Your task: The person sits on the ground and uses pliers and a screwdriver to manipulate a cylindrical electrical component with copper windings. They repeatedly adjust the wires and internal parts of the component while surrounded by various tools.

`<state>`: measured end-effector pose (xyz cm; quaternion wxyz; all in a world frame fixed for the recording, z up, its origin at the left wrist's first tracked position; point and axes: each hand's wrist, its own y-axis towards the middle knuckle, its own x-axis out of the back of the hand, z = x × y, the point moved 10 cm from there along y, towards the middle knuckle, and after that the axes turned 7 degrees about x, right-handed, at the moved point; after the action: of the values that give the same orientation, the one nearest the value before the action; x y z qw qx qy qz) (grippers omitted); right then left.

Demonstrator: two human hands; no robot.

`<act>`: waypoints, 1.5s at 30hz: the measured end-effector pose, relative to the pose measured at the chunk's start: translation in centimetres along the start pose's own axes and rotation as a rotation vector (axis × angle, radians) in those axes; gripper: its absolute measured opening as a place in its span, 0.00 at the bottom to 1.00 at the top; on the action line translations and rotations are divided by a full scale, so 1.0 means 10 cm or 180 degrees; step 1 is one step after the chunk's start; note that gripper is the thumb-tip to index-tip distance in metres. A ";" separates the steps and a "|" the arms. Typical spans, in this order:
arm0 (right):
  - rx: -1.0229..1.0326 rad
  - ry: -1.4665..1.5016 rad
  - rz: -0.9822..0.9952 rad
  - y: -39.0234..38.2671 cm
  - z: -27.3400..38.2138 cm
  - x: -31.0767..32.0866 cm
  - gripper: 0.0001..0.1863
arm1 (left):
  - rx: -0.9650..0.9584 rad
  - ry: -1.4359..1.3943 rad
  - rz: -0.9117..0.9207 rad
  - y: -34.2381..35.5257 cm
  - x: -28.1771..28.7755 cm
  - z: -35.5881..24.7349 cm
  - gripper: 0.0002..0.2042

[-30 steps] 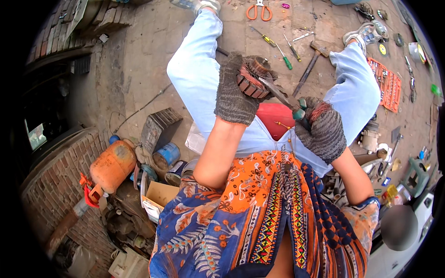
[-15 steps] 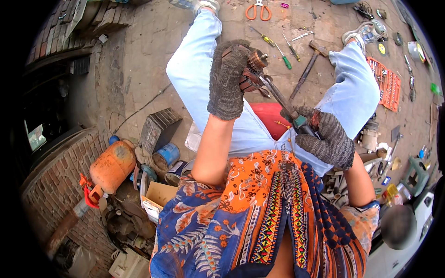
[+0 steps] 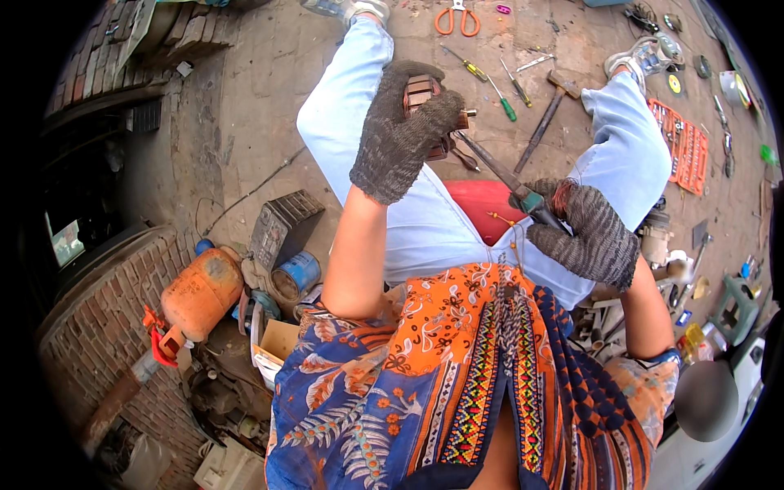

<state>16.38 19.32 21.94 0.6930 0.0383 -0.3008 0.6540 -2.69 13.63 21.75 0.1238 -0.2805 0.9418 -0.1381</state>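
Note:
My left hand (image 3: pixel 402 135), in a dark knitted glove, is closed around a motor armature (image 3: pixel 421 91) with brown slotted segments. Its short metal shaft (image 3: pixel 469 113) sticks out to the right, and the glove covers much of the rest. My right hand (image 3: pixel 584 233), gloved alike, grips a long tool (image 3: pixel 494 166) with a grey metal shaft and a green collar; its exact kind is unclear. The tool's narrow end points up-left, close to the armature's lower side; whether they touch I cannot tell. A tuft of thin copper wire (image 3: pixel 562 198) shows at my right hand.
Beyond my knees lie orange-handled scissors (image 3: pixel 457 20), several screwdrivers (image 3: pixel 503 100), a hammer (image 3: pixel 545 114) and an orange socket set (image 3: pixel 682 147). An orange tank (image 3: pixel 202 292), a blue can (image 3: pixel 297 274) and a cardboard box (image 3: pixel 279 338) stand to the left. Under me is a red seat (image 3: pixel 480 208).
My left hand has turned the armature, so the slotted segments now face up and the shaft points right. My right hand and its tool have shifted slightly right and down.

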 end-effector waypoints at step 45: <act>0.0500 -0.0450 -0.0256 0.16 -0.03 -0.02 0.09 | 0.0970 -0.1205 0.0977 0.18 0.02 0.73 0.15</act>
<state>15.06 19.48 21.04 0.6907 0.1506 -0.2950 0.6429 -1.45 13.56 14.32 0.3576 -0.1336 0.9017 -0.2028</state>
